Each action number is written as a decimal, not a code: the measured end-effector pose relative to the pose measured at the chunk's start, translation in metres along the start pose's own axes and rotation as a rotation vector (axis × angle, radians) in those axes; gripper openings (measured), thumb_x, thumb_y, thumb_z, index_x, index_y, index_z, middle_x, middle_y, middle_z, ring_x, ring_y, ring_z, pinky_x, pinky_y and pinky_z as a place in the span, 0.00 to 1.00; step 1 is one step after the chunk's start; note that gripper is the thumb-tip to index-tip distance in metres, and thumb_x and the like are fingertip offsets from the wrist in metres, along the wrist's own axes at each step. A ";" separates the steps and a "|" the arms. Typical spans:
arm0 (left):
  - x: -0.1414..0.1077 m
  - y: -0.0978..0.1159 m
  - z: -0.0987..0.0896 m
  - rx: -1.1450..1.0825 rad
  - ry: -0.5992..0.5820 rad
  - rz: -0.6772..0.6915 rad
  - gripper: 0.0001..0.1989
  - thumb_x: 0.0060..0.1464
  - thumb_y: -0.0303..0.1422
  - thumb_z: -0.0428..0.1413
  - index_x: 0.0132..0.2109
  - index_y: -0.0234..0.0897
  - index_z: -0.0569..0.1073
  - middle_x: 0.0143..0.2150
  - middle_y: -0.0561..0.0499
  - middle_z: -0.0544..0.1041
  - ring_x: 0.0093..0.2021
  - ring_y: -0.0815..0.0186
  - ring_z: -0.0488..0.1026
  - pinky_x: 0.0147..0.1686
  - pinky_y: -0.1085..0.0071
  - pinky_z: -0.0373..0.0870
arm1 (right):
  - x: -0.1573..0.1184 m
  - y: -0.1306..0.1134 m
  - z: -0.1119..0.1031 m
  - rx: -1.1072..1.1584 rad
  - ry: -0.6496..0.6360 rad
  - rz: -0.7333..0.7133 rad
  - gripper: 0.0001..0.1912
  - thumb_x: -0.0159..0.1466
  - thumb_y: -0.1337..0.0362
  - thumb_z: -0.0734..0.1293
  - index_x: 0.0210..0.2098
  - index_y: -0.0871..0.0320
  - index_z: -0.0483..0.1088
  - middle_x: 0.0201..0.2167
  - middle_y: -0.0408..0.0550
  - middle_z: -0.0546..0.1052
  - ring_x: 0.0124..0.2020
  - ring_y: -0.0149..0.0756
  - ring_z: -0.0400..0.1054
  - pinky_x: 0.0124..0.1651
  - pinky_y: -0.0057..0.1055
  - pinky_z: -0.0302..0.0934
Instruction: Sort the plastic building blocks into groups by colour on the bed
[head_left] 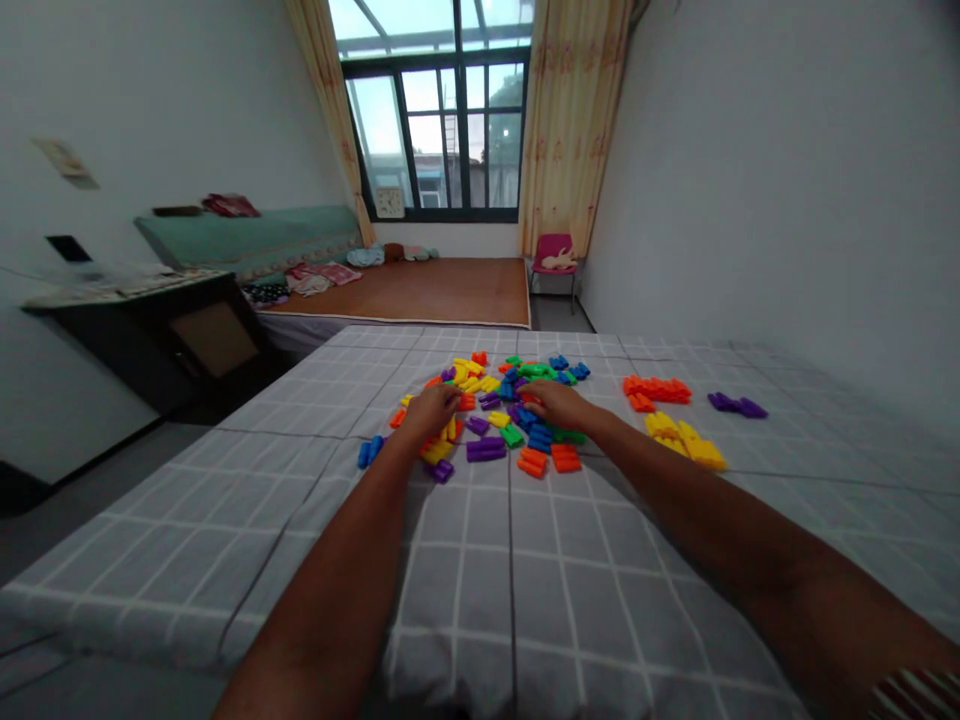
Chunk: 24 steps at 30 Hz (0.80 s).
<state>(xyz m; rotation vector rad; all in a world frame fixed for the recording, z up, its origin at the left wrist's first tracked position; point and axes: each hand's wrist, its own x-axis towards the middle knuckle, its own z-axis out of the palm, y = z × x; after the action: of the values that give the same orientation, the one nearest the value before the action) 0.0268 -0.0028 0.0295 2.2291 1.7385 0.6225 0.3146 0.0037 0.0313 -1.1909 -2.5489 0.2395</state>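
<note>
Blocks (486,449): lying loose, mixed cols, on grey grid cloth (465,580)
L hand (433,410): I'm resting it at blocks' L side, can't tell if gripping
R hand (556,402): resting at R side, fingers bent, grip unclear
Feel: I'm guessing light, stiff plastic, prob. slick, not fragile
Hold: I'm favouring thumb-&-finger pinch across sides

Pale daylight enters through the window (439,110) at top centre, its upper panes nearly washed out; a small bright spot shows on the right-hand glass. The rest of the room is dim, the cabinet (150,335) at left sinking almost to black. Soft, faint shadows lie beside the forearms (337,580) on the checked cloth (562,600). Wide-angle distortion stretches the lower corners, the upper right corner darkens, and the plastic blocks (485,449) look slightly soft in detail.
</note>
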 end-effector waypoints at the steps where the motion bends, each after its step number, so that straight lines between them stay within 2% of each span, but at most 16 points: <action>1: 0.000 0.000 -0.001 0.015 0.013 -0.011 0.16 0.57 0.35 0.54 0.51 0.42 0.78 0.52 0.47 0.78 0.52 0.58 0.72 0.48 0.69 0.67 | 0.002 -0.003 0.002 0.067 -0.016 -0.060 0.20 0.64 0.62 0.65 0.55 0.59 0.70 0.51 0.55 0.75 0.48 0.41 0.70 0.49 0.35 0.63; 4: -0.001 0.001 -0.003 0.067 0.023 -0.023 0.18 0.58 0.33 0.51 0.52 0.40 0.77 0.50 0.46 0.79 0.48 0.58 0.74 0.44 0.69 0.68 | 0.004 0.001 -0.003 0.231 -0.057 -0.103 0.18 0.65 0.59 0.64 0.52 0.56 0.73 0.47 0.49 0.78 0.44 0.37 0.72 0.45 0.31 0.64; 7: 0.000 0.003 -0.003 0.077 0.024 -0.030 0.18 0.58 0.31 0.49 0.53 0.39 0.77 0.47 0.45 0.80 0.45 0.59 0.76 0.42 0.69 0.68 | 0.010 0.025 -0.018 0.133 0.065 0.106 0.13 0.66 0.63 0.61 0.44 0.57 0.76 0.42 0.47 0.80 0.43 0.37 0.73 0.45 0.30 0.63; 9: 0.000 0.005 -0.001 0.082 0.029 -0.029 0.18 0.58 0.31 0.49 0.53 0.39 0.77 0.47 0.45 0.80 0.45 0.59 0.76 0.42 0.69 0.69 | 0.017 0.043 -0.024 -0.004 0.159 0.278 0.14 0.64 0.68 0.61 0.44 0.58 0.76 0.42 0.48 0.80 0.44 0.38 0.73 0.47 0.30 0.62; 11: 0.001 0.007 0.001 0.091 0.026 -0.015 0.18 0.58 0.31 0.49 0.52 0.40 0.77 0.47 0.46 0.80 0.45 0.59 0.76 0.43 0.69 0.69 | 0.025 0.054 -0.023 -0.100 0.193 0.369 0.15 0.64 0.68 0.61 0.47 0.58 0.75 0.45 0.49 0.80 0.46 0.39 0.72 0.48 0.31 0.61; 15: 0.000 0.010 0.004 0.088 0.007 0.035 0.16 0.58 0.30 0.50 0.50 0.41 0.78 0.49 0.47 0.80 0.49 0.60 0.75 0.47 0.69 0.69 | 0.042 0.051 -0.008 -0.198 0.152 0.341 0.17 0.65 0.58 0.64 0.50 0.57 0.73 0.49 0.54 0.78 0.49 0.43 0.70 0.49 0.33 0.60; 17: -0.001 0.011 0.005 0.088 0.000 0.041 0.16 0.58 0.31 0.50 0.49 0.41 0.78 0.49 0.47 0.80 0.50 0.60 0.75 0.47 0.69 0.69 | 0.050 0.045 -0.003 -0.202 0.110 0.337 0.17 0.63 0.57 0.66 0.48 0.57 0.75 0.48 0.55 0.78 0.48 0.45 0.70 0.47 0.33 0.61; 20: -0.002 0.012 0.005 0.086 0.013 0.060 0.15 0.58 0.31 0.51 0.47 0.42 0.79 0.49 0.47 0.80 0.50 0.59 0.75 0.47 0.67 0.70 | 0.055 0.038 -0.004 -0.060 0.088 0.308 0.12 0.64 0.60 0.64 0.41 0.59 0.76 0.41 0.53 0.79 0.43 0.41 0.71 0.43 0.31 0.61; 24: 0.000 0.023 0.007 -0.039 0.095 0.087 0.15 0.58 0.30 0.51 0.48 0.41 0.78 0.50 0.47 0.79 0.51 0.59 0.75 0.52 0.65 0.69 | 0.045 0.028 -0.012 0.355 0.105 0.262 0.15 0.65 0.56 0.60 0.34 0.60 0.73 0.33 0.49 0.78 0.36 0.37 0.71 0.39 0.30 0.63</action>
<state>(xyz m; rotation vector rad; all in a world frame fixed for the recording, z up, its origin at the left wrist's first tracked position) 0.0499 -0.0085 0.0331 2.2932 1.6646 0.7869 0.3119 0.0561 0.0437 -1.3472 -2.1404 0.6414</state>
